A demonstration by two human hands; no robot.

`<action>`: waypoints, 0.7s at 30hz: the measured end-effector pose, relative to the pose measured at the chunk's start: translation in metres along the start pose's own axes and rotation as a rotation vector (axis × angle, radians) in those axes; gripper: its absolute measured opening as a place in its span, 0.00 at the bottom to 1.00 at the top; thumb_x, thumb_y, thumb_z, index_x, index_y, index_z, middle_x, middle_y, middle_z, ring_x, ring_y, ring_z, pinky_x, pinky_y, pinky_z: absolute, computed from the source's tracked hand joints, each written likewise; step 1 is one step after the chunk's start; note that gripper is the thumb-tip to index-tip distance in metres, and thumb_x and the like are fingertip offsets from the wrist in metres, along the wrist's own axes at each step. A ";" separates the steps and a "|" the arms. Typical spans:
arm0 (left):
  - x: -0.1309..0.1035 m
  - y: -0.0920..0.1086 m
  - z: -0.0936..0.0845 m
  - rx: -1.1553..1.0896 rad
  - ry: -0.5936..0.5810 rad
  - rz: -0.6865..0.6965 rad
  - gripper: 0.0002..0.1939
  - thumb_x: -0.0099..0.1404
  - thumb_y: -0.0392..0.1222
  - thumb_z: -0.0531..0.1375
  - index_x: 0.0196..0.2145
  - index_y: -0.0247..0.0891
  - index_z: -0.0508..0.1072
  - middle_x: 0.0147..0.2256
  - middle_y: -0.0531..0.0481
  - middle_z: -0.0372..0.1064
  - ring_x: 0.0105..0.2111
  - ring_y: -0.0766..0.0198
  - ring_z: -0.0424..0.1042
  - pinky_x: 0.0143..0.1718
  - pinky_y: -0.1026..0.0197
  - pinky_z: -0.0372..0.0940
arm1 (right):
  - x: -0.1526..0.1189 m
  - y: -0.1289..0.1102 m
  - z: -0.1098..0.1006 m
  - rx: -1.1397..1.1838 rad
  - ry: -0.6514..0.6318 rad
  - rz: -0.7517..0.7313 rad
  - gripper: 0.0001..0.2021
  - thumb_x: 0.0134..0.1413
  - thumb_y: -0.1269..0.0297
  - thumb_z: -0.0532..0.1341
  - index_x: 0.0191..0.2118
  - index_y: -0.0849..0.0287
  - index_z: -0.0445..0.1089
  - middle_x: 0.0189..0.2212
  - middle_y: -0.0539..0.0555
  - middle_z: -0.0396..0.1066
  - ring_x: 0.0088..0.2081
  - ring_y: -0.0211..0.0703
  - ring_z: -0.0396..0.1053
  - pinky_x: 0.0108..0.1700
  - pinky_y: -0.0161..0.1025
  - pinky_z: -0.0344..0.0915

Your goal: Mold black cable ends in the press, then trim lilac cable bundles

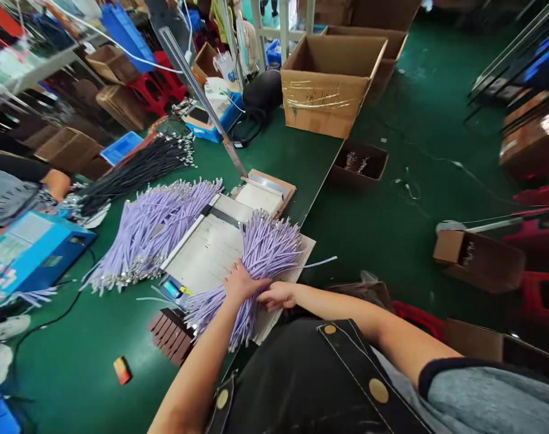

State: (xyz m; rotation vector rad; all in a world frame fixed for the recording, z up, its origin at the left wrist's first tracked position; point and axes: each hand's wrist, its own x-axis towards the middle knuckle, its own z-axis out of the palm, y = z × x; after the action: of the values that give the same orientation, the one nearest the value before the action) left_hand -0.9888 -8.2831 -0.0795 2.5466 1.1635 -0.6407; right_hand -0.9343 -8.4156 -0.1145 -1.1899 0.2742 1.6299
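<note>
A thick bundle of pale purple cables (269, 250) with metal ends lies on a white board (211, 250) right in front of me. My left hand (243, 283) is across the middle of the bundle, its fingers closed around the top and far side. From the near side, my right hand (278, 295) grips the same bundle with curled fingers, partly hidden by the cables. One loose cable (322, 263) sticks out to the right. Further left on the green table is a larger pile of purple cables (159, 226).
Behind the board stands a metal post (206, 102). Black cables (134, 169) and a blue machine (39, 250) lie to the left, near another person's arm (55, 181). A cardboard box (331, 84) sits at the table's far end. Brown blocks (171, 334) lie nearby.
</note>
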 end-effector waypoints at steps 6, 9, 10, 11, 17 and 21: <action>-0.014 0.000 0.007 -0.022 0.078 0.045 0.63 0.44 0.70 0.63 0.65 0.25 0.47 0.58 0.23 0.58 0.56 0.34 0.63 0.53 0.38 0.57 | -0.053 -0.028 -0.087 0.088 0.299 0.037 0.13 0.60 0.60 0.61 0.30 0.65 0.67 0.26 0.59 0.73 0.26 0.40 0.72 0.28 0.33 0.68; -0.014 -0.004 0.008 -0.042 0.096 0.071 0.62 0.44 0.71 0.62 0.64 0.25 0.49 0.58 0.22 0.58 0.56 0.33 0.63 0.53 0.37 0.57 | -0.058 -0.040 -0.110 0.156 0.490 -0.027 0.21 0.66 0.50 0.53 0.29 0.63 0.64 0.24 0.56 0.70 0.20 0.33 0.64 0.19 0.28 0.57; -0.014 -0.005 0.008 -0.049 0.104 0.077 0.62 0.44 0.71 0.61 0.64 0.25 0.49 0.58 0.22 0.58 0.56 0.33 0.63 0.53 0.37 0.57 | -0.055 -0.042 -0.110 0.169 0.532 -0.052 0.21 0.66 0.50 0.53 0.29 0.64 0.64 0.23 0.53 0.68 0.19 0.32 0.61 0.18 0.28 0.54; -0.014 -0.007 0.008 -0.058 0.109 0.083 0.62 0.44 0.71 0.61 0.65 0.25 0.49 0.58 0.22 0.58 0.56 0.33 0.63 0.53 0.37 0.57 | -0.052 -0.044 -0.107 0.178 0.566 -0.084 0.20 0.67 0.52 0.54 0.30 0.64 0.64 0.23 0.51 0.67 0.18 0.30 0.59 0.18 0.27 0.53; -0.011 -0.011 0.006 -0.100 0.064 0.075 0.61 0.44 0.71 0.62 0.64 0.27 0.51 0.59 0.23 0.58 0.57 0.34 0.62 0.55 0.38 0.55 | -0.059 -0.073 -0.097 0.156 0.751 -0.407 0.13 0.63 0.64 0.60 0.28 0.63 0.63 0.20 0.44 0.62 0.18 0.28 0.58 0.21 0.27 0.60; -0.009 -0.004 0.006 -0.080 0.072 0.060 0.56 0.44 0.66 0.64 0.63 0.30 0.55 0.57 0.28 0.62 0.54 0.35 0.64 0.53 0.40 0.56 | -0.119 -0.155 -0.131 0.083 0.818 -0.703 0.14 0.57 0.62 0.65 0.27 0.59 0.61 0.19 0.47 0.65 0.17 0.28 0.57 0.19 0.28 0.57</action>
State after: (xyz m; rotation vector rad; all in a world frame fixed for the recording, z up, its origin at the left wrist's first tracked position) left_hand -0.9989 -8.2889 -0.0802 2.5454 1.1073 -0.4819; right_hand -0.7381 -8.5109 -0.0255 -1.6089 0.3701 0.4773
